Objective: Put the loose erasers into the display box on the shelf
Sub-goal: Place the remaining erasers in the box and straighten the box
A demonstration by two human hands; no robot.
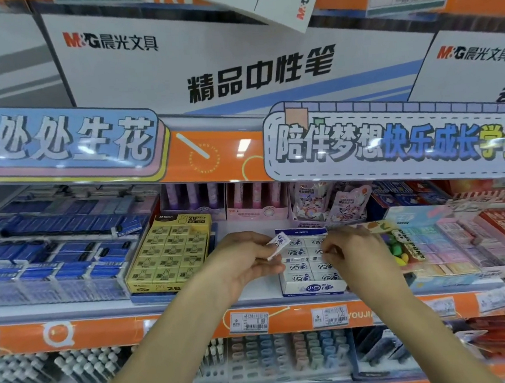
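— On the middle shelf [253,297], just right of the yellow 2B eraser box [169,258], where's the display box?

— Dead ahead: the white display box [311,288] sits between my hands. My left hand [245,264] pinches one loose eraser [277,245] by its lower end, its long axis tilted up to the right, just beside the box's left edge.

— And the other hand?

— My right hand [355,252] is curled over the packed erasers; whether it grips one, I cannot tell.

— Next?

— I judge the eraser must turn level, long axis across the box, and travel right. The left hand is nearer.
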